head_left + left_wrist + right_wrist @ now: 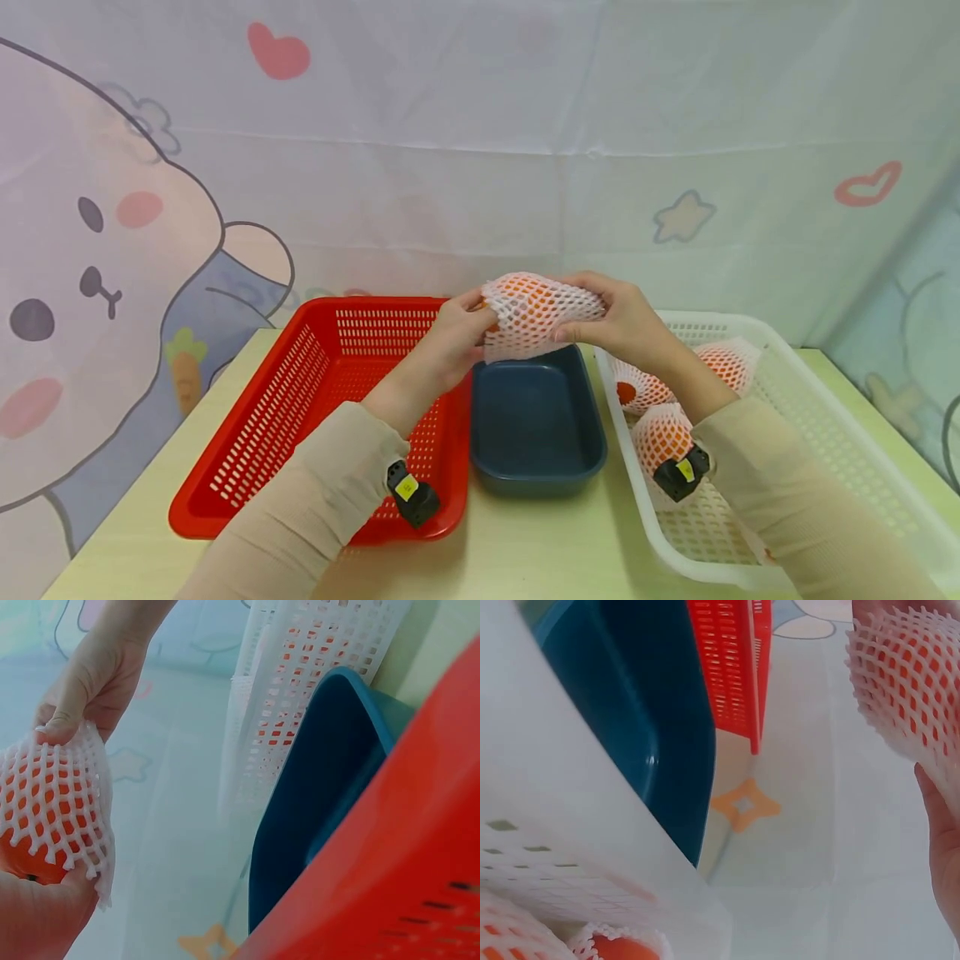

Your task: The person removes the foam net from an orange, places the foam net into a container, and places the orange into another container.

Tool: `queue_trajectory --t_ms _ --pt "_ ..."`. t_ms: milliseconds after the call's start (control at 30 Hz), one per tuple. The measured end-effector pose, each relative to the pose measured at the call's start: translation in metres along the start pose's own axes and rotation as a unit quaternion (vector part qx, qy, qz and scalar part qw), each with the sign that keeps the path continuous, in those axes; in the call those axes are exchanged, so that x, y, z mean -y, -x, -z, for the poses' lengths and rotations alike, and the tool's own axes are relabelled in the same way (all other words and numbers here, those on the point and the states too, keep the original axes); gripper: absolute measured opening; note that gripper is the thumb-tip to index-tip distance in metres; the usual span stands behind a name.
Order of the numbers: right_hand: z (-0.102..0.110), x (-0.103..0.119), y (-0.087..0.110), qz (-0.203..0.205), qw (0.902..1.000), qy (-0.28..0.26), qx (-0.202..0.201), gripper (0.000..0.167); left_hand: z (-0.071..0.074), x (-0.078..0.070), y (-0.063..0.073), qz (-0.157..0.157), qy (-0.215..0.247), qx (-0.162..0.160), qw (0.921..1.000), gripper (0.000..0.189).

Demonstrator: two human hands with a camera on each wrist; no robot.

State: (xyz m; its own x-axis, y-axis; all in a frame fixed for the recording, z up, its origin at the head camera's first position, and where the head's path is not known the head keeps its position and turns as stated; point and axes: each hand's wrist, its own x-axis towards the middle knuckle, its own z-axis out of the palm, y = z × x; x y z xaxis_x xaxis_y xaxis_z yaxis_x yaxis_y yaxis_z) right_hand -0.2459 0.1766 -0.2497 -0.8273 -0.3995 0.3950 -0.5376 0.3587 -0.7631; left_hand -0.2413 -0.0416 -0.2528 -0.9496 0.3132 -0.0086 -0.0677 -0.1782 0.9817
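Both hands hold up an orange-red round fruit (34,859) in a white foam net sleeve (536,317), above the far end of a dark blue bin (528,417). My left hand (453,337) grips the fruit at the sleeve's left end, where its bare skin shows in the left wrist view. At the other end, my right hand (626,321) pinches the narrowed net between thumb and fingers. Part of the left fingers is hidden behind the fruit and net.
To the left stands a red slotted basket (242,408). A white basket (720,573) on the right contains several netted fruits (663,433), partly covered by the right arm. The blue bin sits between them. A patterned cloth (450,167) hangs behind the table.
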Motion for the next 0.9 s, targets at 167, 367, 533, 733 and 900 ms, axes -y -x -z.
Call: queue_trajectory --t_ms 167,367,533,733,900 --pt "0.001 0.000 0.001 0.014 0.9985 -0.051 -0.018 0.024 0.005 -0.003 0.002 -0.003 0.004 0.015 0.9999 0.048" --pt "0.002 -0.001 0.001 0.029 0.9962 -0.078 -0.023 0.014 0.009 -0.008 0.005 -0.003 0.008 0.022 0.9997 0.047" --pt "0.003 -0.005 0.001 0.017 0.9960 -0.083 -0.028 0.014 0.014 -0.009 0.006 0.006 0.009 0.014 0.9998 0.047" --pt "0.006 -0.009 0.004 -0.003 0.9957 -0.082 -0.044 0.013 0.023 -0.011 0.006 0.012 -0.016 0.005 0.9998 0.048" --pt "0.009 -0.012 0.008 -0.024 0.9942 -0.086 -0.059 0.013 0.035 -0.012 0.008 0.017 -0.018 -0.012 0.9996 0.050"
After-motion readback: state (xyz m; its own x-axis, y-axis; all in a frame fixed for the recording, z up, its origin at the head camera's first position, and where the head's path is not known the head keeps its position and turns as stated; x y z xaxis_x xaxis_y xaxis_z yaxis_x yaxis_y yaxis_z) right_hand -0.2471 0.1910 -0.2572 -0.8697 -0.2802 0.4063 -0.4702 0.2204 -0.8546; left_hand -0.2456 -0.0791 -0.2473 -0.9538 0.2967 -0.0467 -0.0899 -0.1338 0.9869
